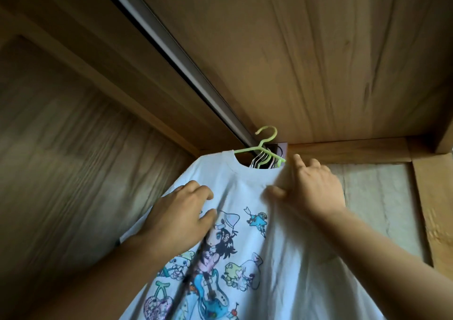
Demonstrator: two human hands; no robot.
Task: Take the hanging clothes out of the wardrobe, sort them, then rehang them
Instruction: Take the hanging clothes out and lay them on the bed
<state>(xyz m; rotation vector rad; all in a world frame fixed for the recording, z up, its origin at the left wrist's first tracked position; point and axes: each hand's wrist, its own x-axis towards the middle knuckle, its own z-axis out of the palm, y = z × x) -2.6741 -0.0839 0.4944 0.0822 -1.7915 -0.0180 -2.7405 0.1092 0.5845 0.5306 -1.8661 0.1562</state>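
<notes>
wardrobe (306, 50): wooden panels are filling the view, seen from below.
rail (171, 50): a metal bar is running diagonally under the top panel.
t-shirt (245, 258): a white cartoon-print shirt is hanging on a hanger at the rail's far end.
right hand (311, 189): it is gripping the shirt's shoulder, fabric bunching under the thumb, index finger extended.
left hand (176, 214): it is resting on the shirt's other shoulder, fingers curling; grip cannot tell.
green hanger (264, 140): its hook is sitting just beside the rail, above the collar, with more hangers behind it.
</notes>
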